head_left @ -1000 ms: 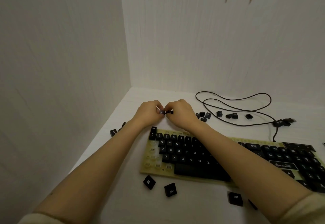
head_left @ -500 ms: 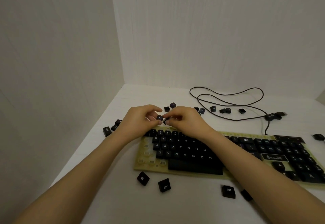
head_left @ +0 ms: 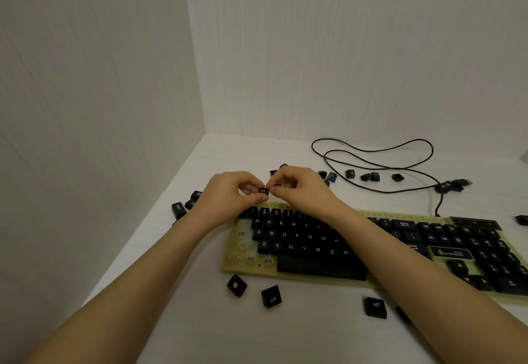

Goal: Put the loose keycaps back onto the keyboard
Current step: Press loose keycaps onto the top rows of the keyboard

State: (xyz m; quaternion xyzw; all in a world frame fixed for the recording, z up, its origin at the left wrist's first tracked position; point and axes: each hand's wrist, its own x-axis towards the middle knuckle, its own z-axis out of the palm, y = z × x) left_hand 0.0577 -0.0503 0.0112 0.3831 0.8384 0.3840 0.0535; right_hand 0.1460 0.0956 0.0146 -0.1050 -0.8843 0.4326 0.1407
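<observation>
Pinched from the left by curled fingers [head_left: 257, 198] of the left hand [head_left: 228, 195]; keycap [head_left: 263, 191] between both hands, legend up, just above the bare top row of the keyboard [head_left: 228, 266]; pinched from the right by the right hand [head_left: 297, 189]; probably straight down next, with neither hand nearer.

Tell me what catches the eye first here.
The left hand and right hand pinch one small keycap between their fingertips, just above the far-left top row of the keyboard. Its left side shows bare yellowish sockets, with a Windows keycap and an Alt keycap lying loose on the table before it.
</observation>
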